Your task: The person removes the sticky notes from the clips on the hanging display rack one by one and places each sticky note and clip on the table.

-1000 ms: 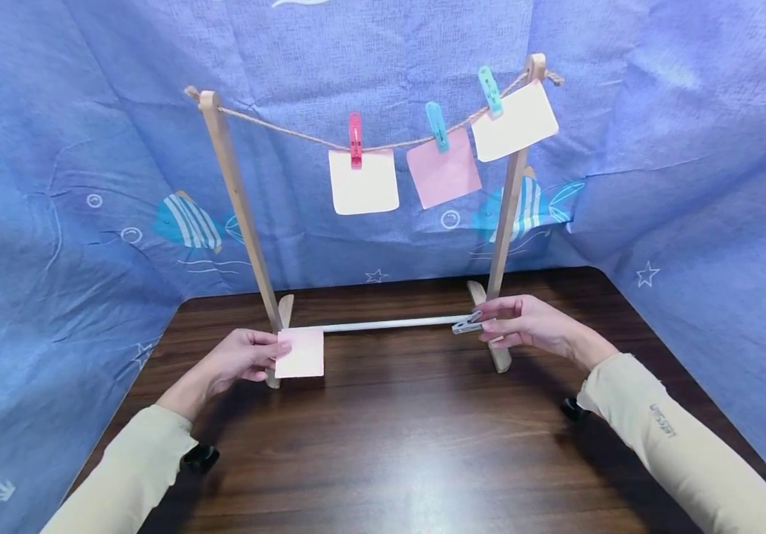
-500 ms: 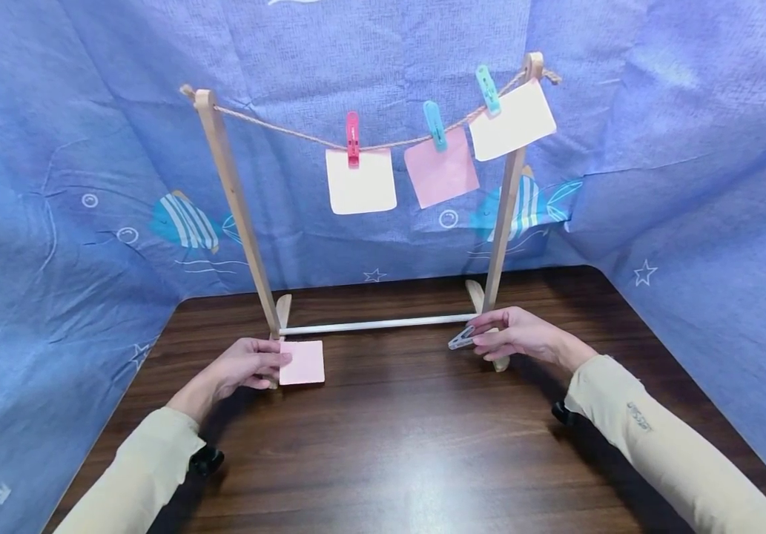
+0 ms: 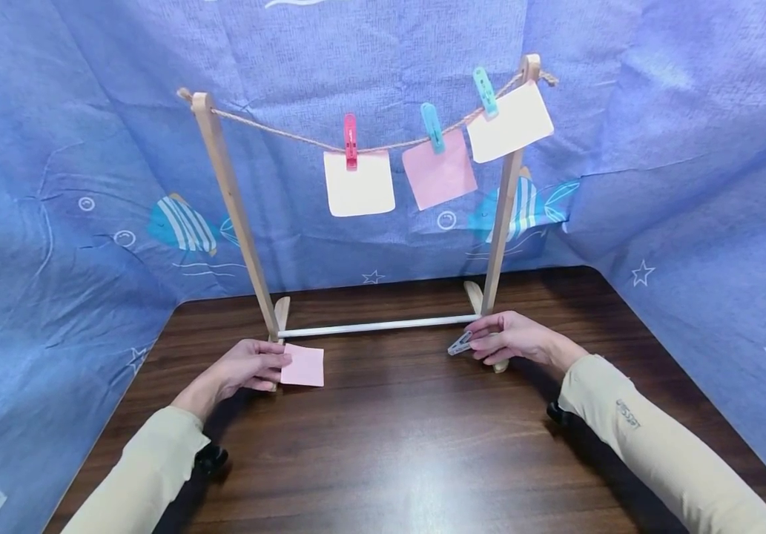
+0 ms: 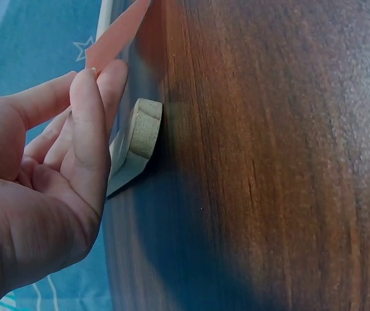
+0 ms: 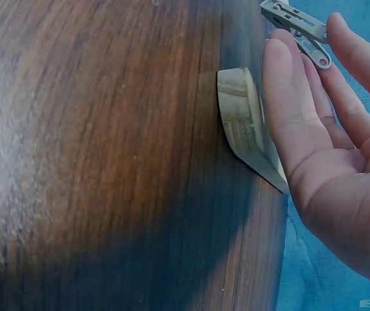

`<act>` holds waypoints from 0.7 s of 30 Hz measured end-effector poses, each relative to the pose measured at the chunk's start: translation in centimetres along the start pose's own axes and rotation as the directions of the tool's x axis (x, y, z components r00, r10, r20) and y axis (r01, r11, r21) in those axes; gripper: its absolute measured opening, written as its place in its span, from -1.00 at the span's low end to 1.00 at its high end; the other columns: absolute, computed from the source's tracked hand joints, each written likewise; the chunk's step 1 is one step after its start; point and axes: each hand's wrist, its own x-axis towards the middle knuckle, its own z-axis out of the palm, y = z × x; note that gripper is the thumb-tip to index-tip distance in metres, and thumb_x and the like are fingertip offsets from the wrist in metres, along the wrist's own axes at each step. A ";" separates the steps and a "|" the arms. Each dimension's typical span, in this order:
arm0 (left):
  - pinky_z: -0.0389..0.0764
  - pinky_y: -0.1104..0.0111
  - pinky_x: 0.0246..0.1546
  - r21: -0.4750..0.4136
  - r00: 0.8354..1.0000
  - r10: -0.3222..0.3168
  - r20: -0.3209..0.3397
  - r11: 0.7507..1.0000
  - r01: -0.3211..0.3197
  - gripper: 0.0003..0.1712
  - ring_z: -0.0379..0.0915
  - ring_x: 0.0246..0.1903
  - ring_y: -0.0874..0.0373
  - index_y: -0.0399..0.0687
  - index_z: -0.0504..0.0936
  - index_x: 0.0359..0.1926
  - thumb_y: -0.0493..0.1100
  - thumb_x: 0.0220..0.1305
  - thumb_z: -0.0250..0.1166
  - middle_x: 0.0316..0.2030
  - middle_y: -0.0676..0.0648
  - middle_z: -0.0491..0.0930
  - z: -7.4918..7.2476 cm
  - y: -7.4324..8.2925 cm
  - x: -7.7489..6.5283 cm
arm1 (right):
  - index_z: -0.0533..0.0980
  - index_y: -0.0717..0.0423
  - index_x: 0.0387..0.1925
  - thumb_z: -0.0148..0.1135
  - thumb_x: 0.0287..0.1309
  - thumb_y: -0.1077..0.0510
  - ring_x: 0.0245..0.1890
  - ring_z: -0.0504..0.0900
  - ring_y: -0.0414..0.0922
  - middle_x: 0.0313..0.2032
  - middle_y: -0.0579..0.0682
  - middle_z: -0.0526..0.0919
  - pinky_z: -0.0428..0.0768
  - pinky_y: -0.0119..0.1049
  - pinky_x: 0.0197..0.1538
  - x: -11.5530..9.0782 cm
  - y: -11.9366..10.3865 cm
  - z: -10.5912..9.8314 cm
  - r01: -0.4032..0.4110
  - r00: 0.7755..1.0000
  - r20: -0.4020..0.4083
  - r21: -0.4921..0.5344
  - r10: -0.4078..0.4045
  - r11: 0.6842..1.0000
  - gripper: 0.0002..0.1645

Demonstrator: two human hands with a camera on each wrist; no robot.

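Reads as prepping paper and pin for clipping. To do it well: hold the pink square paper [image 3: 303, 366] at its side edge so the top margin is free and flat; squeeze the grey clothespin [image 3: 460, 343] at the handle ends, parting the jaws fully before feeding rope plus edge. The bare rope [image 3: 269, 127] left of the red clothespin [image 3: 351, 142] has room; it's slack, so support it, don't drag it. Watch fingertips against the wooden stand [image 3: 232, 193]. Hands: left hand [image 3: 242, 368] pinches the paper's left edge, thumb against fingers, most of the sheet projecting inward, near the left foot of the stand. Right hand [image 3: 508, 341] pinches the grey clothespin between thumb and fingers, near the right foot, well apart from the paper. Can't tell whether the pin's jaws are parted.
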 end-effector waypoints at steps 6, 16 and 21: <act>0.74 0.35 -0.44 -0.005 1.000 -0.002 0.001 1.000 0.002 -0.38 0.68 -0.38 0.16 -0.47 0.38 0.31 -0.19 0.39 0.34 -0.14 -0.13 0.70 -0.2 0.1 0.1 | 0.35 0.47 0.31 0.32 0.31 0.29 -0.12 0.73 -0.03 0.00 0.08 0.68 0.74 -0.14 -0.06 0.1 0.1 0.0 -0.010 1.000 0.020 0.001 0.010 1.000 -0.37; 0.71 0.39 -0.50 -0.013 1.000 0.000 0.013 1.000 0.000 -0.41 0.66 -0.43 0.17 -0.48 0.40 0.27 -0.22 0.36 0.35 -0.24 -0.09 0.70 -0.1 0.2 0.1 | 0.35 0.50 0.29 0.32 0.28 0.33 -0.17 0.74 -0.05 -0.02 0.10 0.69 0.75 -0.19 -0.13 0.1 0.1 0.1 -0.022 0.999 0.027 -0.041 0.023 0.999 -0.38; 0.73 0.37 -0.47 0.004 1.000 -0.001 0.014 1.000 0.001 -0.40 0.69 -0.39 0.13 -0.48 0.39 0.28 -0.22 0.37 0.35 -0.21 -0.11 0.71 -0.2 0.1 0.2 | 0.37 0.51 0.26 0.32 0.27 0.34 -0.22 0.74 -0.06 -0.08 0.12 0.71 0.76 -0.22 -0.19 0.1 -0.1 0.2 -0.041 0.999 0.020 -0.067 0.043 0.997 -0.40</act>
